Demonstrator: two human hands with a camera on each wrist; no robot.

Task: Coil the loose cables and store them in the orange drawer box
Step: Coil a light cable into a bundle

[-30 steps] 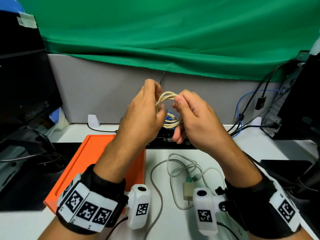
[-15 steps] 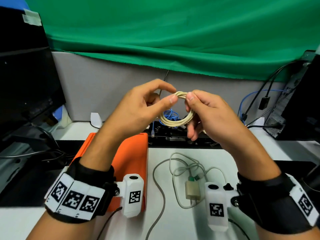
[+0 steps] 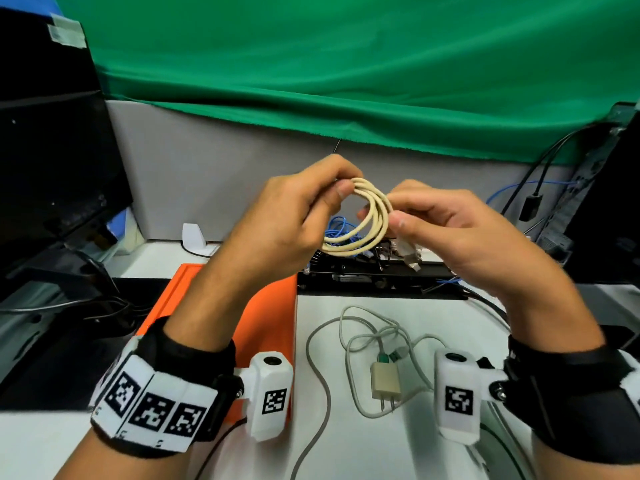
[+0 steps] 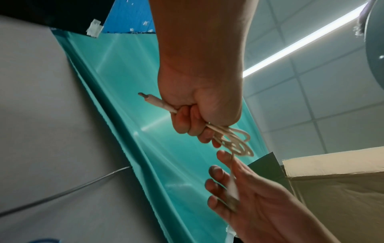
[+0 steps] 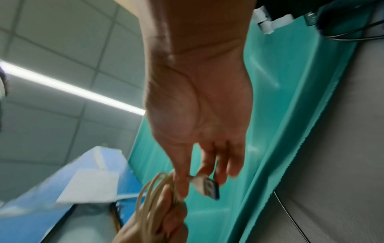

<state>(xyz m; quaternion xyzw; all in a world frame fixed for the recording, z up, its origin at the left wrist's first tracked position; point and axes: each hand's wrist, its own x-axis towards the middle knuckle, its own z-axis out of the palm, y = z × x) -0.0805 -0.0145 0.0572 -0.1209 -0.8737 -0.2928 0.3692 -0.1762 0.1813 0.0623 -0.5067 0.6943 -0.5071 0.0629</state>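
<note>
A cream cable [image 3: 367, 220] is wound into a small coil held in the air between both hands. My left hand [image 3: 304, 209] grips the coil's left side, and one plug end [image 4: 153, 102] sticks out past its fingers. My right hand [image 3: 426, 216] pinches the coil's right side, close to the USB plug [image 5: 205, 186] with a blue insert. The orange drawer box [image 3: 273, 306] lies on the table under my left forearm. A loose grey cable [image 3: 325, 344] with a beige charger plug [image 3: 385, 381] lies on the white table below my hands.
A black device [image 3: 377, 275] with tangled blue wires [image 3: 343, 230] sits behind the hands. A dark monitor [image 3: 48, 174] stands at the left, and a black computer case [image 3: 602, 216] with cables at the right. A green cloth [image 3: 346, 64] hangs over the grey partition.
The coil has turned so its ring faces me more fully. My left hand has closed back onto the coil's left side and my right hand has shifted to the right side near the USB plug.
</note>
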